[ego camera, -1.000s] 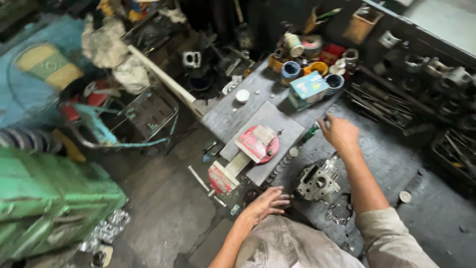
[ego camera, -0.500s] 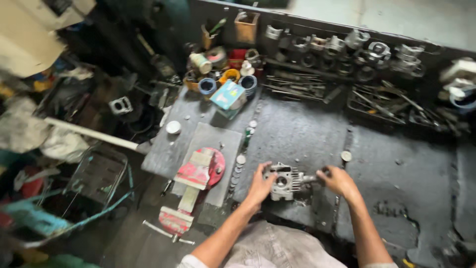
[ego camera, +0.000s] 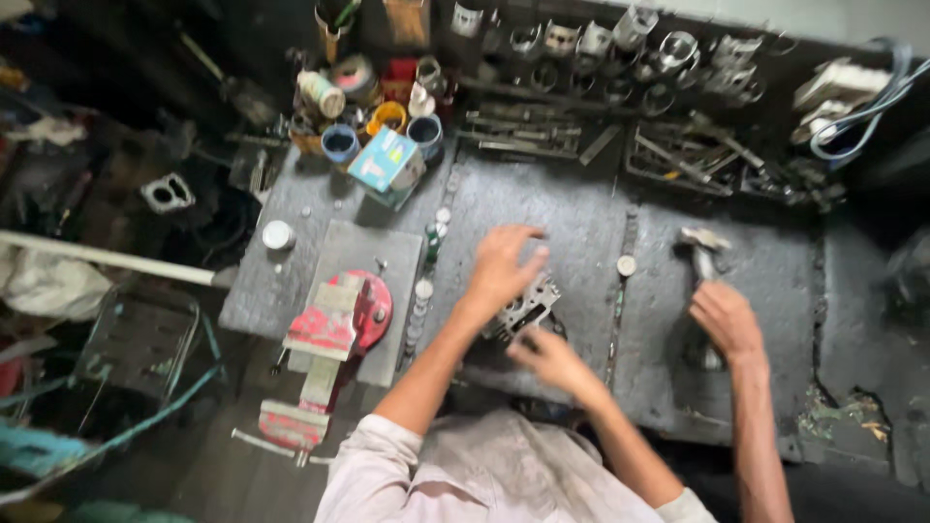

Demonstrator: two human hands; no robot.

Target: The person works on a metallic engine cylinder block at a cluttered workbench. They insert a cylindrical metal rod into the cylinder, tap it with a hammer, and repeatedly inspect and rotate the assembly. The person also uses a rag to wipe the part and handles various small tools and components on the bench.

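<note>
A grey metal engine part (ego camera: 526, 308) lies on the dark workbench (ego camera: 581, 223). My left hand (ego camera: 504, 266) hovers on its far side, fingers spread, palm against the part. My right hand (ego camera: 547, 358), blurred, grips the part's near edge; its arm runs back to my light shirt. Farther right, a third hand (ego camera: 727, 320) on a bare forearm rising from the bottom edge grips the handle of a hammer (ego camera: 702, 240). Whose hand it is I cannot tell.
A red bench vise (ego camera: 334, 320) sits at the bench's left front. Behind it stand a teal box (ego camera: 387, 160), cups and tins (ego camera: 339, 142). Tool trays (ego camera: 678, 160) and piston parts (ego camera: 630, 34) line the back. A small round cap (ego camera: 627, 264) lies right of the part.
The view swung right and closer over the bench. The engine part stayed between my hands; my left hand lifted and spread over it. A hand holding a hammer now shows at the right.
</note>
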